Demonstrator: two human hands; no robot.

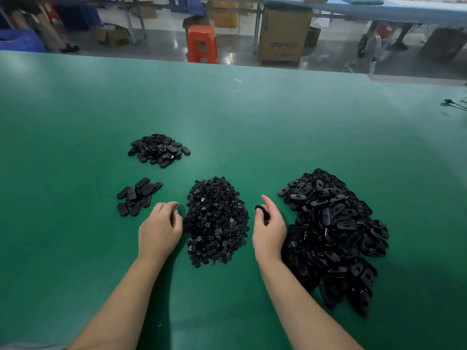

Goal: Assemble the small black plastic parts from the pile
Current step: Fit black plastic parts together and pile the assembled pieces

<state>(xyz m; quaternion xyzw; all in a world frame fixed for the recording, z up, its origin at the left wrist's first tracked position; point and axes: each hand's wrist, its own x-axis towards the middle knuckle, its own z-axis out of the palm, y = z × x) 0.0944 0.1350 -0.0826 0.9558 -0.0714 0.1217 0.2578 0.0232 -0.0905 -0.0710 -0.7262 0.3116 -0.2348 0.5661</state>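
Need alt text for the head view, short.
A person's right hand pinches a small black part while the left hand rests beside a central pile of small parts on a green table; larger oval pieces lie piled right.

Green table, orange stool, cardboard box, blue crates

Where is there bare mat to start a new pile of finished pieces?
The widest bare stretch of green mat lies beyond all the piles, toward the far edge. The near-left corner beside the left hand is also free. It is crowded between the small-parts pile and the big oval-parts heap, where the right hand pinches a small part.
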